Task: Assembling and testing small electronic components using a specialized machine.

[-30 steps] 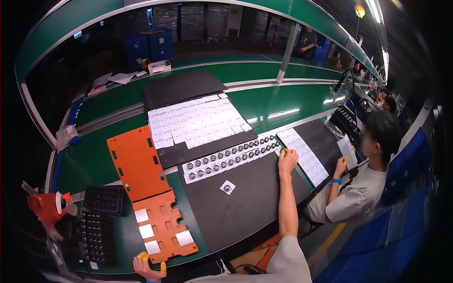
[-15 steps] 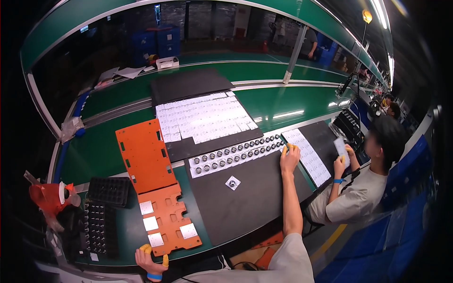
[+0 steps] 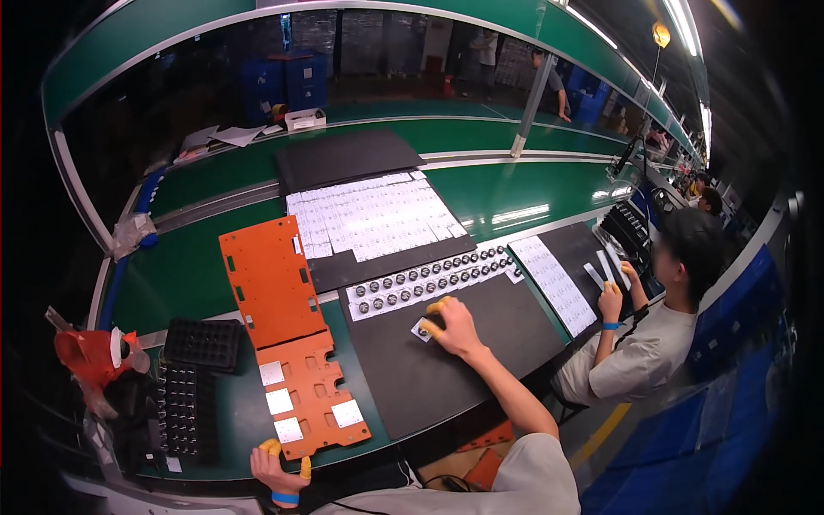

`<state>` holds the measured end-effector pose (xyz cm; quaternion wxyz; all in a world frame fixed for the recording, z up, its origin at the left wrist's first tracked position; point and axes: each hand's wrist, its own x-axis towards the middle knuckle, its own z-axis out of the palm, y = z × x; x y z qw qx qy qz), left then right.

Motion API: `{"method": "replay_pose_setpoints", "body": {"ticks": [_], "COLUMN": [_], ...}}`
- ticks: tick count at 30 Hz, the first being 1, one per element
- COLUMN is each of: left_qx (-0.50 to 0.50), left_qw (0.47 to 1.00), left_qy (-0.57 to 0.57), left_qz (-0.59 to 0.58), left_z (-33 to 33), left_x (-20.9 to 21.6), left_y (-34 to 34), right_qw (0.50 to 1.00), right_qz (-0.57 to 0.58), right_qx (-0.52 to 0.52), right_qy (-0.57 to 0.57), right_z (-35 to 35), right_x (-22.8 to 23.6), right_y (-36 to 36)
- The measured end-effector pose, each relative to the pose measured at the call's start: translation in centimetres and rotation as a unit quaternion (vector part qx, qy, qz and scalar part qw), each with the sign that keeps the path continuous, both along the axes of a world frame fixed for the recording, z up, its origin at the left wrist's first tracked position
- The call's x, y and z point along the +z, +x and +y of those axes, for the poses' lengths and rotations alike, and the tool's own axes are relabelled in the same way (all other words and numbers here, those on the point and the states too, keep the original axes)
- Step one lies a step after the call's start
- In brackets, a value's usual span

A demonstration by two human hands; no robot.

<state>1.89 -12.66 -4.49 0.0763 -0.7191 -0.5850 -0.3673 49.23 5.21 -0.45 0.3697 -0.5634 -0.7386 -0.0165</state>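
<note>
The right hand (image 3: 457,328) is over the near black mat (image 3: 463,390), fingers half bent at the right side of a lone white plate (image 3: 418,334) bearing a dark round part; whether it grips the plate cannot be told. The plate lies on the mat, just to the near side of two rows of similar parts (image 3: 429,282). The left hand (image 3: 275,470), thumb and fingers spread and holding nothing visible, is at the near edge of the orange jig (image 3: 313,422). Four white squares (image 3: 279,401) sit on the jig. To the right, a co-worker (image 3: 644,365) holds white strips (image 3: 595,275).
</note>
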Motion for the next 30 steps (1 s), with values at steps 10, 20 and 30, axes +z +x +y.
{"method": "replay_pose_setpoints", "body": {"ticks": [10, 20, 30], "left_qx": [0.005, 0.007, -0.001], "left_qw": [1.0, 1.0, 1.0], "left_qy": [-0.002, -0.006, 0.002], "left_qz": [0.0, -0.005, -0.005], "left_z": [-0.2, -0.1, -0.2], "left_x": [-0.4, -0.2, 0.0], "left_y": [-0.2, -0.1, -0.2], "right_qw": [0.974, 0.973, 0.97], "right_qz": [0.023, 0.001, 0.006], "right_qx": [-0.214, -0.224, -0.24], "right_qy": [0.07, 0.05, 0.043], "right_z": [3.3, 3.8, 3.6], "right_x": [-2.7, -3.1, -2.9], "right_y": [6.6, 6.9, 6.5]}}
